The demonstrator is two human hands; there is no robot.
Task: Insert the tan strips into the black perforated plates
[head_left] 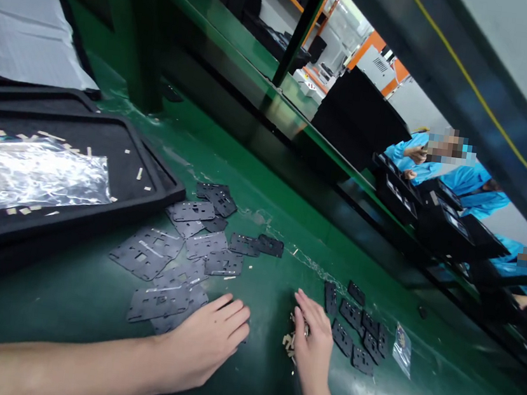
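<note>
My left hand [215, 339] is low over the green table, fingers curled down and together on a thin black plate, of which only a dark edge [245, 339] shows beside the fingertips. My right hand [314, 338] reaches over a small heap of beige and metallic pieces [290, 344]. Its fingers are stretched, the thumb lies apart from them, and the palm side is hidden. Left of my left hand lies a loose pile of flat black plates [159, 303] with cut-outs. Several smaller-looking black plates [346, 338] are spread just right of my right hand.
Black trays [163, 190] stand at the left, the upper one holding a clear plastic bag [30, 175] and beige scraps. A small clear bag [402, 350] lies at the right. Behind a dark rail, people in blue sleeves [474, 185] work among black trays [396, 194].
</note>
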